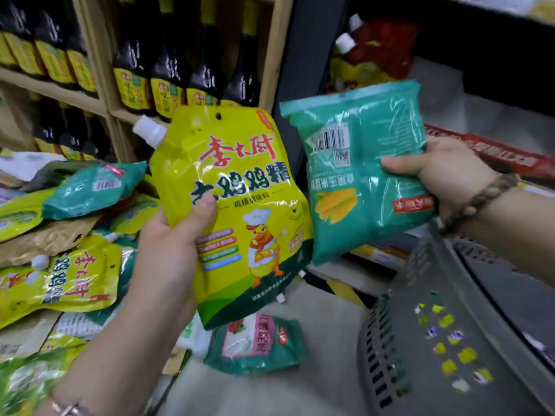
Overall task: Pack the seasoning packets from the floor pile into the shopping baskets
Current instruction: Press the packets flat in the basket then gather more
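The basket (387, 355), grey with a slotted wall, fills the lower right under the right forearm. What shows of its inside holds no whole packet that I can make out. The small yellow and white specks on its floor are too blurred to name. So the packing looks to be at or near its start, at least for this basket; no second basket is in view.

The pile (75, 280) on the left is large: yellow pouches, teal bags and a brown one lie heaped against the shelves (99, 106) of dark bottles (207, 70). Most of the work is left.

Two packets are in hand and in the air, between pile and basket. The yellow pouch (240, 205), spout up and to the left, is upright in the middle of the view. The teal bag (360, 175) is just right of it, barcode side showing, above the basket's far rim rather than inside it.

The left hand (171, 247) grips the pouch at its left edge, thumb pressed on the front. The right hand (444, 172) holds the teal bag by its right edge, thumb across the face and fingers behind.

One loose teal packet (255, 340) lies on the floor under the pouch, apart from the heap, and also needs picking up.
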